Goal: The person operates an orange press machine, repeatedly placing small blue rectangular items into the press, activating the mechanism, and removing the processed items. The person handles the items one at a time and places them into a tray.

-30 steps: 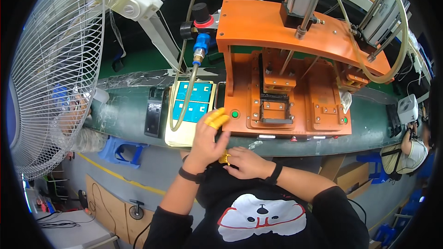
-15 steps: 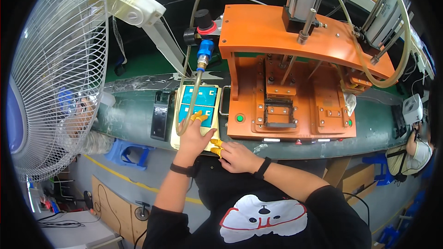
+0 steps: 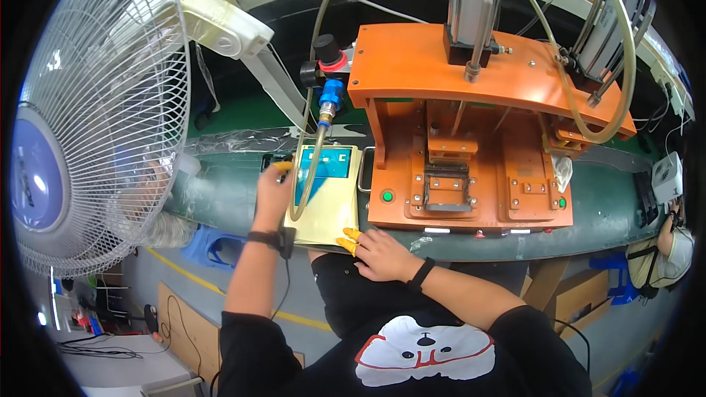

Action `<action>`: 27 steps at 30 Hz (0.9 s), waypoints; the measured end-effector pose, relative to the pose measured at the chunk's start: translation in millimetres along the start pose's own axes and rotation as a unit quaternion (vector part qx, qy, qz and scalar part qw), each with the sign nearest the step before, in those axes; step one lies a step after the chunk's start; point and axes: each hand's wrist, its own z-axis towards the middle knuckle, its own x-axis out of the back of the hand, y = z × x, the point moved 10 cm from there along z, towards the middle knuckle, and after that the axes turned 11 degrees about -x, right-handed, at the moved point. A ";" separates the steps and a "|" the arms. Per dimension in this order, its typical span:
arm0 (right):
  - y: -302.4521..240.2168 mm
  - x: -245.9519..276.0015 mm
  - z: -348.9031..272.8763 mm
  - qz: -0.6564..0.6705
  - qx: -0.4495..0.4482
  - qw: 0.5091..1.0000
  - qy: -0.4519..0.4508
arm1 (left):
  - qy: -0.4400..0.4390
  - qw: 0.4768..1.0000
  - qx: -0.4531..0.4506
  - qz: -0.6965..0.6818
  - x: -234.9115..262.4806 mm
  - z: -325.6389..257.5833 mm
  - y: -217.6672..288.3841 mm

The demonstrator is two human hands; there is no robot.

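On the green bench [image 3: 220, 191], just left of the orange press [image 3: 471, 140], a cream box with a blue panel [image 3: 327, 195] is set flat, its long axis running away from the person and the blue end pointing toward the far side. The left hand [image 3: 273, 192] is laid against the box's left edge, fingers together, while the right hand [image 3: 382, 254] is rested at its near right corner, yellow-capped fingertips [image 3: 348, 239] touching it, nothing clamped. A clear hose [image 3: 309, 169] is draped across the box.

A white fan [image 3: 88, 117] stands left above grey floor [image 3: 184, 279].
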 end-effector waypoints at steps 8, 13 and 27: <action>-4.1 12.2 -0.9 0.034 0.023 0.998 0.036 | 0.192 0.980 0.056 0.008 152.5 38.6 -56.4; -30.7 90.9 -11.4 0.084 0.029 0.993 0.074 | 0.128 0.982 0.079 -0.116 168.1 -23.4 -25.4; 9.5 268.2 -49.7 -0.177 -0.033 0.961 0.208 | -0.200 0.937 -0.083 -0.275 27.9 -135.8 232.7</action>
